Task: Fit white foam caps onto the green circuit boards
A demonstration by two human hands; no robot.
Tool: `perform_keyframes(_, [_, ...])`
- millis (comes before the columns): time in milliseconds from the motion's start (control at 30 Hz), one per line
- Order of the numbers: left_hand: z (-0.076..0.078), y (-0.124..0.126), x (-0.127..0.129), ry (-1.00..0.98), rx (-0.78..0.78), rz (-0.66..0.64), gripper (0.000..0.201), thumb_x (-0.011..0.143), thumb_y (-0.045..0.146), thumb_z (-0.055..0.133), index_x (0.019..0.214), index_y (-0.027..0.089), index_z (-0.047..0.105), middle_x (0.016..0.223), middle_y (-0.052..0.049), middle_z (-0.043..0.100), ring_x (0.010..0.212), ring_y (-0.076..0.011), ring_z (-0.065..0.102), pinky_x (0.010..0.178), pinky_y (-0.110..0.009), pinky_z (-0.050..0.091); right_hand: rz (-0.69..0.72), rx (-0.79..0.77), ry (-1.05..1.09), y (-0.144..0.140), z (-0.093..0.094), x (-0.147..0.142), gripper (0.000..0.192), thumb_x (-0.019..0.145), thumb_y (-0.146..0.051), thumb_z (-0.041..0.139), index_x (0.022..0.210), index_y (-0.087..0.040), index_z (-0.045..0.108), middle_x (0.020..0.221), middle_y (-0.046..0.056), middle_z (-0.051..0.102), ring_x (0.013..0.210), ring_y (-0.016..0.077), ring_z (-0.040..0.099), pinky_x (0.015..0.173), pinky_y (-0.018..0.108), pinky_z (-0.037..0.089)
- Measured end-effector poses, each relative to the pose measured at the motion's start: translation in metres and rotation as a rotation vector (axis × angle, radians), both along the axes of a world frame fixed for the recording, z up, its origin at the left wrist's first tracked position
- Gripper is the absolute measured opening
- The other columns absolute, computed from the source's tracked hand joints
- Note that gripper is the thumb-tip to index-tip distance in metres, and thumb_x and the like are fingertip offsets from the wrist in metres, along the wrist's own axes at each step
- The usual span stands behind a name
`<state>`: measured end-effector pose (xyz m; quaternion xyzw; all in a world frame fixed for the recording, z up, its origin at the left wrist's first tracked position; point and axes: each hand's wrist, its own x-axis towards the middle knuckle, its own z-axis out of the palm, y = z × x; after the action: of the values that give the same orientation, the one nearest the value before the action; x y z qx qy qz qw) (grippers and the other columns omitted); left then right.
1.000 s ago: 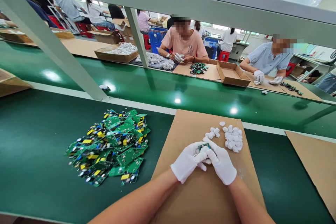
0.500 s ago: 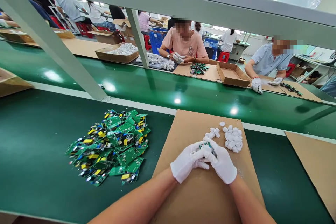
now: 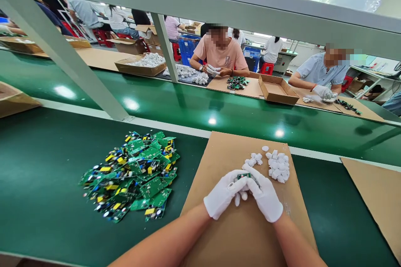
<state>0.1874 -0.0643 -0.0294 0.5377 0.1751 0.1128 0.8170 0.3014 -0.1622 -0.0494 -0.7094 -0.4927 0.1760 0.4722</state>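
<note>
Both my hands wear white gloves and meet over a brown cardboard sheet (image 3: 232,233). Between them is a small green circuit board (image 3: 243,176), mostly covered by the fingers. My left hand (image 3: 223,194) is closed on the board from the left, and my right hand (image 3: 265,196) grips it from the right with fingers and thumb. Just beyond my fingertips lies a loose cluster of small white pieces (image 3: 254,159). A denser group of the same white pieces (image 3: 278,167) sits to the right, with one round white piece (image 3: 265,148) apart from them.
A heap of green circuit boards (image 3: 134,175) lies left on the green bench. A pale frame post (image 3: 72,50) and crossbar (image 3: 200,4) stand ahead. Across the green belt (image 3: 194,104), two co-workers sit by an open cardboard tray (image 3: 278,89). Another cardboard sheet (image 3: 376,192) lies right.
My hands stay in place, while the fingers have shifted slightly around the circuit board. Across the belt, the right co-worker's gloved hand has drawn back toward the other hand.
</note>
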Motion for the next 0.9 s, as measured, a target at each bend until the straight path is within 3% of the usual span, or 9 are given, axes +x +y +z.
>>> perform_keyframes(133, [-0.003, 0.003, -0.001, 0.066, 0.085, 0.045, 0.026, 0.077, 0.038, 0.059, 0.085, 0.013, 0.059, 0.061, 0.0, 0.056, 0.046, -0.0056, 0.046, 0.036, -0.014, 0.027, -0.006, -0.036, 0.007, 0.002, -0.002, -0.004, 0.033, 0.085, -0.027, 0.048, 0.115, -0.021, 0.061, 0.091, 0.003, 0.071, 0.079, 0.0186, 0.066, 0.07, 0.028, 0.055])
perform_keyframes(233, [-0.006, 0.006, -0.001, 0.045, 0.062, 0.001, 0.03, 0.077, 0.04, 0.059, 0.087, 0.013, 0.061, 0.064, -0.001, 0.056, 0.05, -0.0072, 0.05, 0.037, -0.015, 0.03, -0.014, -0.027, 0.001, 0.002, -0.002, -0.003, 0.032, 0.085, -0.029, 0.048, 0.113, -0.02, 0.062, 0.094, 0.003, 0.071, 0.078, 0.0185, 0.066, 0.07, 0.028, 0.055])
perform_keyframes(367, [-0.009, 0.009, -0.001, -0.09, -0.214, -0.14, 0.048, 0.077, 0.051, 0.055, 0.109, 0.016, 0.058, 0.077, -0.006, 0.059, 0.063, -0.0141, 0.061, 0.045, -0.019, 0.043, -0.013, 0.004, 0.12, 0.0, -0.001, 0.001, 0.036, 0.09, -0.035, 0.041, 0.118, -0.021, 0.059, 0.087, 0.003, 0.071, 0.074, 0.0181, 0.065, 0.067, 0.028, 0.055])
perform_keyframes(467, [-0.01, 0.007, -0.002, -0.11, -0.389, -0.176, 0.049, 0.073, 0.042, 0.064, 0.114, 0.016, 0.055, 0.08, -0.006, 0.058, 0.063, -0.013, 0.061, 0.047, -0.019, 0.045, 0.013, 0.01, 0.213, -0.002, -0.001, 0.003, 0.04, 0.092, -0.039, 0.037, 0.12, -0.02, 0.057, 0.08, 0.003, 0.07, 0.076, 0.0185, 0.065, 0.071, 0.029, 0.055])
perform_keyframes(667, [-0.018, -0.005, -0.002, -0.075, -0.487, -0.105, 0.051, 0.075, 0.051, 0.058, 0.114, 0.019, 0.052, 0.081, -0.004, 0.059, 0.054, -0.0104, 0.061, 0.041, -0.017, 0.044, -0.025, 0.023, 0.168, -0.004, 0.002, 0.001, 0.043, 0.092, -0.045, 0.034, 0.12, -0.021, 0.056, 0.109, 0.006, 0.065, 0.105, 0.0213, 0.057, 0.094, 0.036, 0.045])
perform_keyframes(900, [-0.02, -0.007, 0.0, -0.05, -0.584, -0.094, 0.04, 0.081, 0.048, 0.052, 0.106, 0.017, 0.053, 0.08, -0.005, 0.063, 0.063, -0.0134, 0.065, 0.047, -0.018, 0.048, -0.014, -0.086, 0.288, -0.001, 0.014, -0.007, 0.048, 0.086, -0.045, 0.048, 0.127, -0.021, 0.049, 0.101, 0.004, 0.066, 0.104, 0.0211, 0.057, 0.095, 0.034, 0.043])
